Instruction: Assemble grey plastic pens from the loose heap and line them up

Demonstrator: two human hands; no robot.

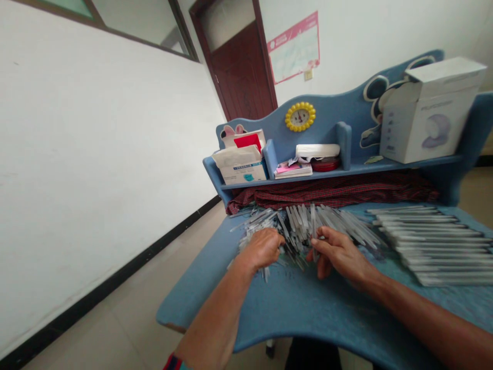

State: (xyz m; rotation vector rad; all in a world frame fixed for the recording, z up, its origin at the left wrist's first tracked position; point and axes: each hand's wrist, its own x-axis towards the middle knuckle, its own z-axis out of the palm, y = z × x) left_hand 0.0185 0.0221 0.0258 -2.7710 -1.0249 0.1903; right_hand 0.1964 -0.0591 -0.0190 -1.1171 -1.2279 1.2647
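Observation:
My right hand (339, 253) pinches a clear pen barrel (314, 226) upright between thumb and fingers. My left hand (264, 248) is at the left part of the pile, its fingers curled down and pressed together; whatever they grip is hidden. Around and behind both hands lie loose translucent pen barrels (352, 226), with thin dark pieces (290, 239) among them. To the right, several pens (442, 241) with dark ends lie side by side in a neat row.
The blue desk (292, 308) has a curved front edge. At its back, a dark red checked cloth (331, 191) lies under a shelf (362, 167). On the shelf are a mask box (244, 172), booklets (292, 171) and a large white carton (427, 113). A white wall (96, 128) rises at left.

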